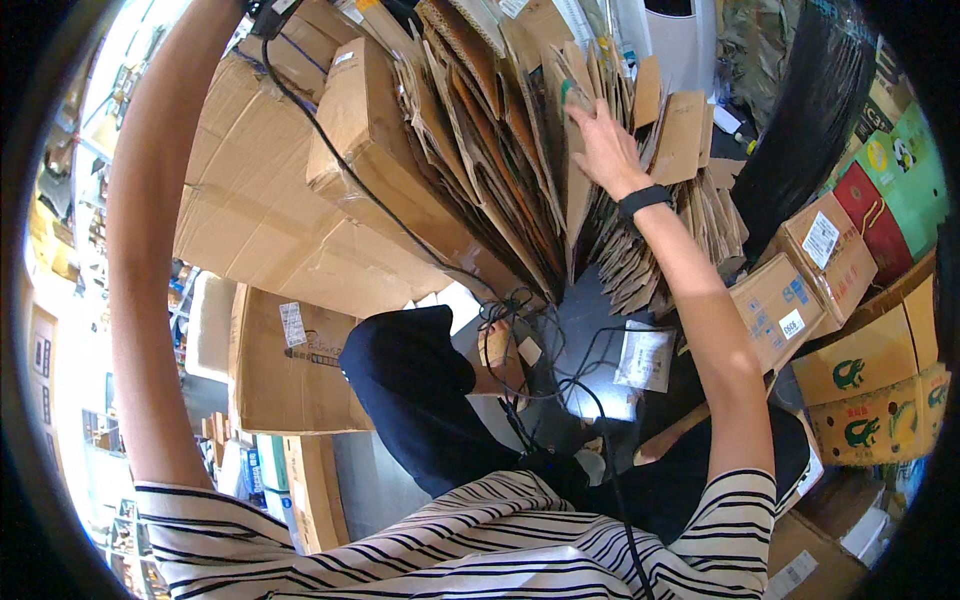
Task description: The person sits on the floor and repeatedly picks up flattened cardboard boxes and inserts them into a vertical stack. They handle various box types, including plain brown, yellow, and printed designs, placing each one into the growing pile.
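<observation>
My right hand [611,150] reaches into a row of flattened cardboard boxes [502,135]. Its fingers are spread against an upright cardboard sheet [576,199] that has a bit of green near its top; no grip on it is visible. A black band circles the right wrist. My left hand is beyond the top edge of the picture; only the raised forearm shows, with a black device [268,16] near the wrist. From that device a black cable [352,169] runs down across the boxes to a tangle of cable [517,307] between my legs.
Large cardboard boxes [259,195] lean at the left, above another box [300,367]. Smaller folded cardboard [637,262] is stacked right of the row. A plastic mailer [645,356] lies on the floor. Labelled cartons [780,304] and a yellow printed box [874,405] stand at the right.
</observation>
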A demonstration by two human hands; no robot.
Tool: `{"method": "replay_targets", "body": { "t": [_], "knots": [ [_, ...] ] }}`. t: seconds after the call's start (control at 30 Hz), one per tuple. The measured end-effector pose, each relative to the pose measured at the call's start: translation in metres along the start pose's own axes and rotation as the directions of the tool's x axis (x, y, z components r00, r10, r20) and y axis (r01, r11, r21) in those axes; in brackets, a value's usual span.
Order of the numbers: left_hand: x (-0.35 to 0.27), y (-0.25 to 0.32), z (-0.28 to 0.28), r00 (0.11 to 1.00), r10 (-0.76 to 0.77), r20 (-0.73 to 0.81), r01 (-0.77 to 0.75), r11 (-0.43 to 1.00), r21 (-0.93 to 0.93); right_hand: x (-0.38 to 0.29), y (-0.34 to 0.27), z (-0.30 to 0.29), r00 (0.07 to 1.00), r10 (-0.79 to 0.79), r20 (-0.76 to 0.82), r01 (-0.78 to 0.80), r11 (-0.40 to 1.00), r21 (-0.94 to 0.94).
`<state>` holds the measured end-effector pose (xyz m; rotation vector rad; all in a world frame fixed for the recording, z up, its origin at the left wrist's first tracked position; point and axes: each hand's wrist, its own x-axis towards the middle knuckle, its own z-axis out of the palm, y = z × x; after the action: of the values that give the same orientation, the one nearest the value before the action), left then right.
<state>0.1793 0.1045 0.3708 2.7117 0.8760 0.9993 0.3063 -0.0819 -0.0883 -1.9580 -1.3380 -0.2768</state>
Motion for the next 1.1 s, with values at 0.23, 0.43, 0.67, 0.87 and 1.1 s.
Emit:
{"method": "replay_targets", "body": {
  "t": [0.23,0.43,0.67,0.87,1.1],
  "knots": [
    [-0.007,0.039,0.037,0.939,0.341,0.044,-0.326,0.923,-0.204,-0.003,-0.025,0.029,0.984,0.174,0.044,-0.18,0.963,0.2],
    [-0.008,0.087,0.079,0.972,0.233,0.027,-0.217,0.937,-0.275,-0.066,0.007,0.111,0.774,0.461,0.434,-0.586,0.783,0.211],
    [-0.011,0.094,0.076,0.972,0.232,0.029,-0.224,0.959,-0.172,-0.151,0.015,0.2,0.782,0.602,0.164,-0.607,0.795,-0.022],
    [0.01,0.063,0.055,0.938,0.322,0.128,-0.293,0.935,-0.2,-0.154,0.067,0.222,0.906,0.398,0.144,-0.397,0.917,-0.035],
    [0.008,0.013,0.026,0.994,0.107,0.026,-0.104,0.991,-0.085,-0.108,0.154,0.201,0.914,0.403,-0.038,-0.401,0.914,0.057]
  ]
}}
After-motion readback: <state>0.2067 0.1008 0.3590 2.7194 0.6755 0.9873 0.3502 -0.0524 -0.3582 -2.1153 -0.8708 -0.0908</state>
